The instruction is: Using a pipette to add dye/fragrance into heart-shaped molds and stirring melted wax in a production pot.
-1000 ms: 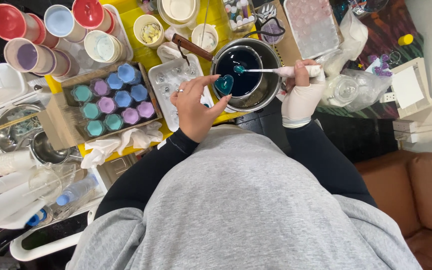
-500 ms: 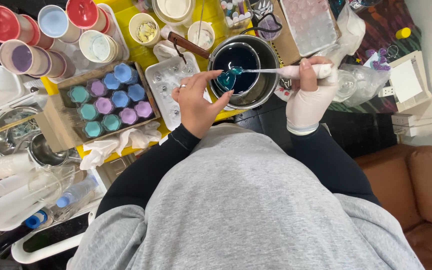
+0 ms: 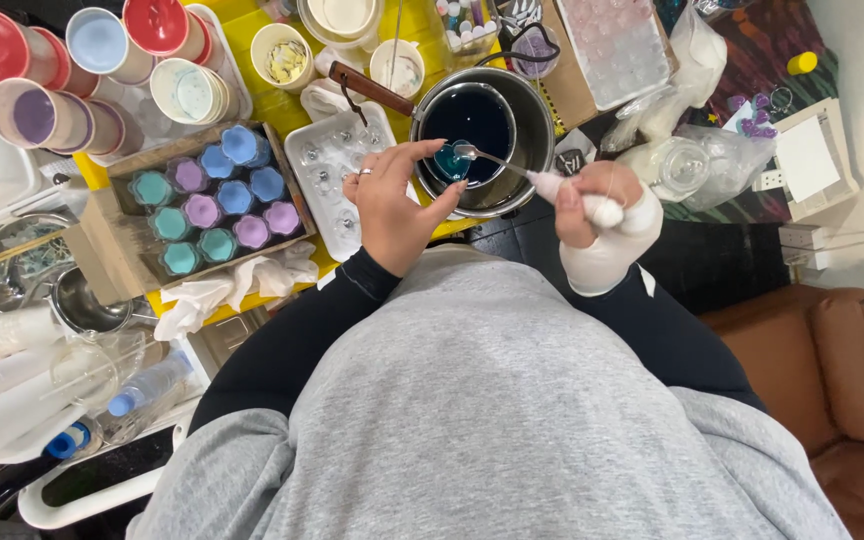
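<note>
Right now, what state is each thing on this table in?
Pot: holds dark blue liquid.
Small cup: held by left hand over the pot, teal inside.
Spoon: in right hand, bowl at the cup.
Box of moulds: filled, teal, purple, blue.
Clear tray: empty.

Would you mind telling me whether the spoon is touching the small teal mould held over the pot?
Touching: the head view shows the spoon bowl resting in the small teal mould, with no gap.

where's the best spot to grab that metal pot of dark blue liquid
Grip the metal pot by its wooden handle, coming from the upper left, where it juts out past the rim. The bowl is round, full of dark liquid, and the left hand and spoon crowd its near side.
</note>
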